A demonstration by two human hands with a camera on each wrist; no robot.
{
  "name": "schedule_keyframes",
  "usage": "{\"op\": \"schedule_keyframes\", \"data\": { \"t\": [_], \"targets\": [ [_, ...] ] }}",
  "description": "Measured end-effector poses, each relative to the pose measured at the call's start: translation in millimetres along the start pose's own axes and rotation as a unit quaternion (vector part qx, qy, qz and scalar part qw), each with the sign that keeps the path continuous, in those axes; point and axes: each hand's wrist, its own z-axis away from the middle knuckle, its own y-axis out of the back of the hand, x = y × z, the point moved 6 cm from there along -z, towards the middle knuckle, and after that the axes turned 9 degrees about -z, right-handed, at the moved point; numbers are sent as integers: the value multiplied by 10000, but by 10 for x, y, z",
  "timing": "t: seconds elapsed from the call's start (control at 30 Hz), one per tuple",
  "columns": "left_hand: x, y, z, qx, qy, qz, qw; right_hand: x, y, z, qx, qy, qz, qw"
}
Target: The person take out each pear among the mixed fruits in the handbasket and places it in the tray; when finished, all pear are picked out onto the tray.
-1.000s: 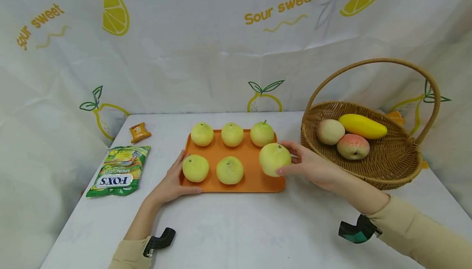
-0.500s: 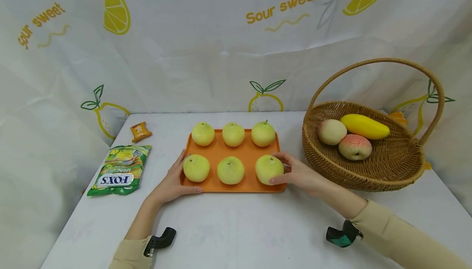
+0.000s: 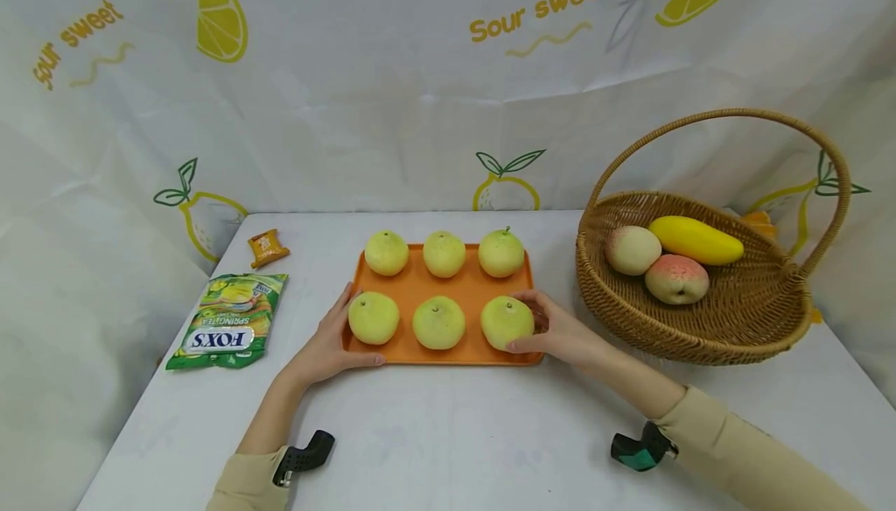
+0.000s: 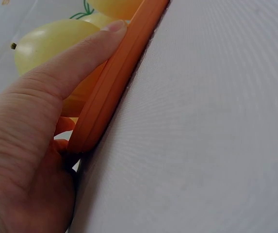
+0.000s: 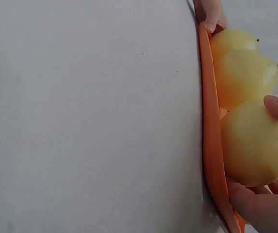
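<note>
On the orange tray, several round yellow-green pears stand in two rows. My right hand holds the pear at the right end of the near row, thumb in front and fingers at its far right side. The same pear sits on the tray in the right wrist view, with the thumb and fingertips against it. My left hand grips the tray's near left corner. In the left wrist view its thumb lies along the tray's rim, beside a pear; the other fingers are mostly hidden.
To the right stands a wicker basket with a tall handle, holding two peaches and a yellow mango-like fruit. At left lie a green FOX'S candy bag and a small orange-brown packet. A printed cloth hangs behind the table.
My right hand has lowered the pear leftward onto the tray's near right part, and its fingers still touch it. The left hand stays at the tray corner.
</note>
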Motion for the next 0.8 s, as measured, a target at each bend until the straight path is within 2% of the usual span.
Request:
{"op": "schedule_keyframes", "data": {
  "t": [0.3, 0.37, 0.43, 0.53, 0.63, 0.8],
  "targets": [
    [-12, -12, -14, 17, -66, -14, 10000, 6, -12, 2, 29, 357, 653, 9972],
    [-10, -11, -10, 16, -67, -9, 10000, -10, -18, 5, 17, 583, 800, 9951],
    [-6, -6, -6, 20, -58, -6, 10000, -41, -24, 17, 74, 914, 1113, 9896],
    [2, 6, -5, 21, -41, -11, 10000, -89, -38, 45, 260, 1452, 1661, 9750],
    [10, 17, -5, 17, -36, 0, 10000, -111, -43, 70, 486, 1781, 2049, 9612],
    [11, 22, -8, -5, -21, 5, 10000, -116, -37, 79, 557, 1990, 2144, 9546]
  ]
}}
